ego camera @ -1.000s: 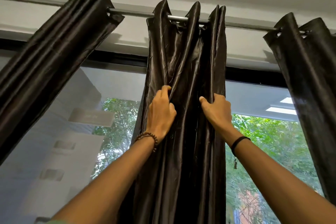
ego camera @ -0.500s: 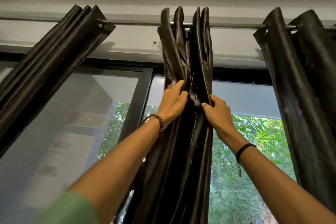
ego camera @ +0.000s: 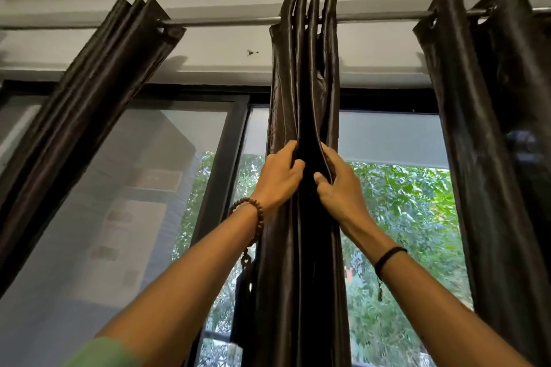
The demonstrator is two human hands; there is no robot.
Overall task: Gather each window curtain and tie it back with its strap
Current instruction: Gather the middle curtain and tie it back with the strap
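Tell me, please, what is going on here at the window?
A person is gathering the middle curtain on the rod. The left hand and the right hand grip its folds from either side, squeezing the pleats into a narrow bundle. No strap shows around it yet. The left curtain slants away, already bunched; the right curtain hangs looser.
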